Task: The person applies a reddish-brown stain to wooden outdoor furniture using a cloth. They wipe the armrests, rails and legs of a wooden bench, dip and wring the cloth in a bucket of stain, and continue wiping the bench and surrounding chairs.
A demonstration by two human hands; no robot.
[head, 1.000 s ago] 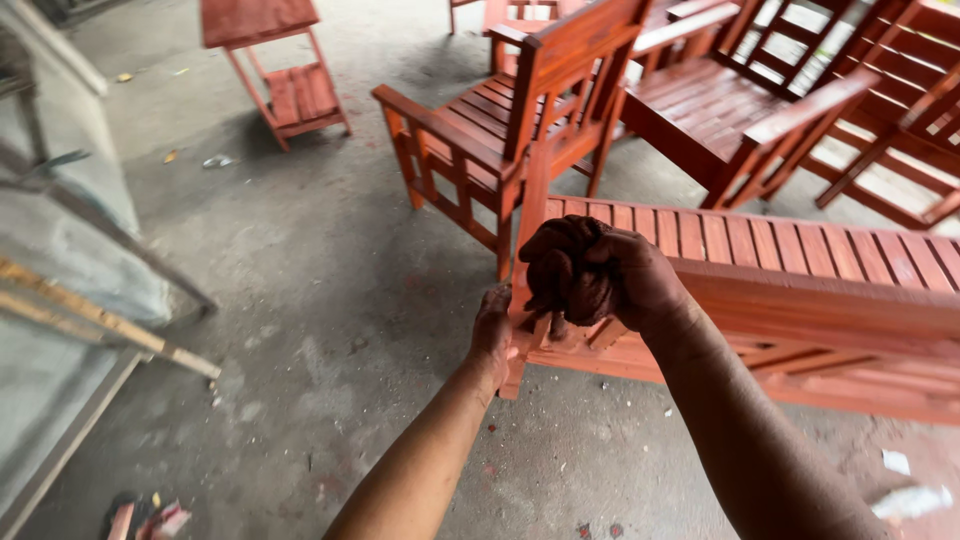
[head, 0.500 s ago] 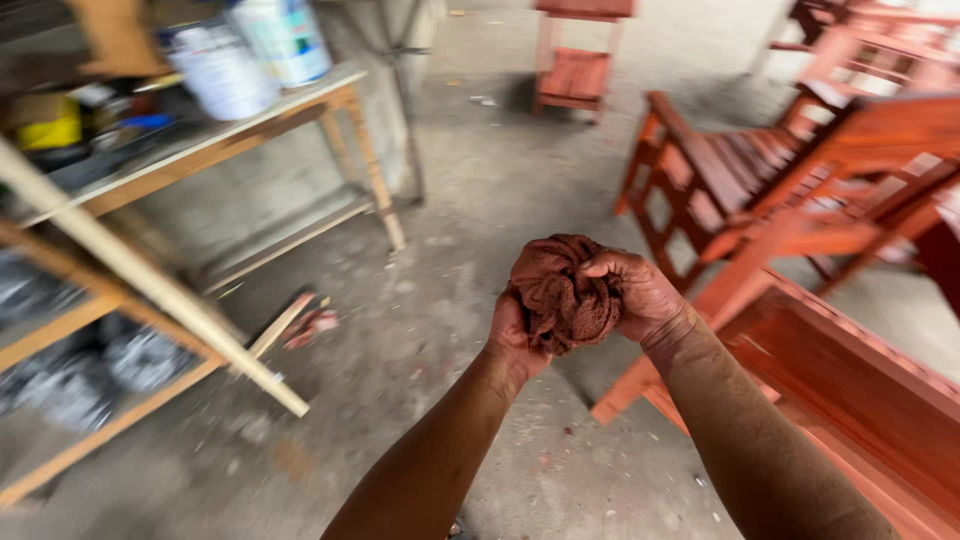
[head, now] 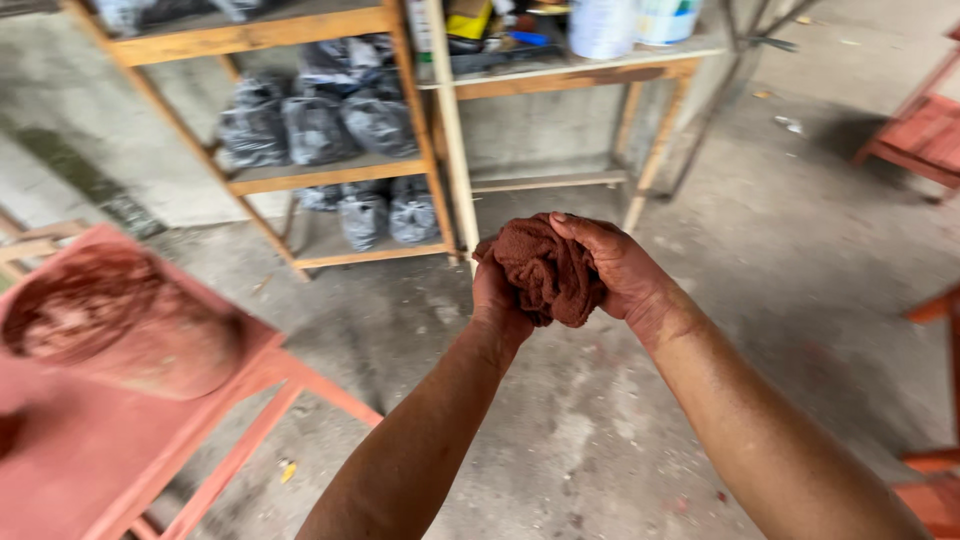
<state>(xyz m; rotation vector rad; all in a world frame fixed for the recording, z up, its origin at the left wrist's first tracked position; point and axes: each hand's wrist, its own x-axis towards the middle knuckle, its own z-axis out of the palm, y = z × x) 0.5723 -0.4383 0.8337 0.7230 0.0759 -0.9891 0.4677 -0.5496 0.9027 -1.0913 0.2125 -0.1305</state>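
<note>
A bunched reddish-brown rag (head: 545, 272), soaked with stain, sits between both of my hands in front of me. My left hand (head: 497, 296) grips it from below and behind. My right hand (head: 617, 266) closes over it from the right, fingers curled across the top. Both hands and forearms are smeared with red-brown stain. A red-stained basin (head: 110, 320) holding reddish stain rests on a red table (head: 130, 440) at the lower left, well away from my hands.
Wooden shelves (head: 300, 170) with several dark plastic bags (head: 315, 125) stand ahead. A wooden workbench (head: 570, 70) carries white buckets (head: 630, 20) and clutter. Red-stained furniture pieces (head: 915, 135) sit at the right edge. The floor is rough concrete (head: 600, 420).
My view has swung left, from the red benches and chairs to the shelves and the red table with the basin. Both hands have kept hold of the rag throughout.
</note>
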